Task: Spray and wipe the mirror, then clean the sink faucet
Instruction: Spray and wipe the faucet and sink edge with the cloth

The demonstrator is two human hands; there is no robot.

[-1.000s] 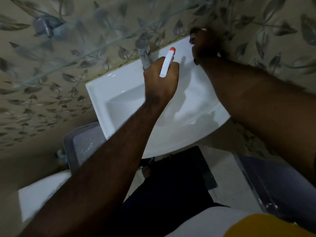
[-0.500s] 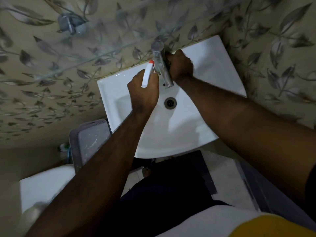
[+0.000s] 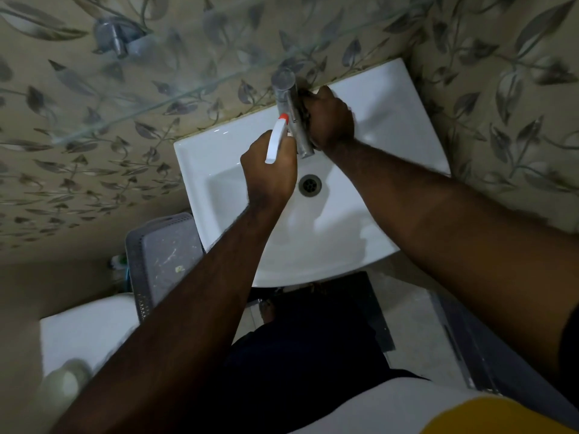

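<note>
Head view: right hand [image 3: 329, 120] grips faucet [image 3: 293, 117].

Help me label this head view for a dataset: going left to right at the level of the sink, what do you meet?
Grey basket → left hand holding the spray bottle → faucet → right hand against the faucet → far right rim of the sink.
</note>
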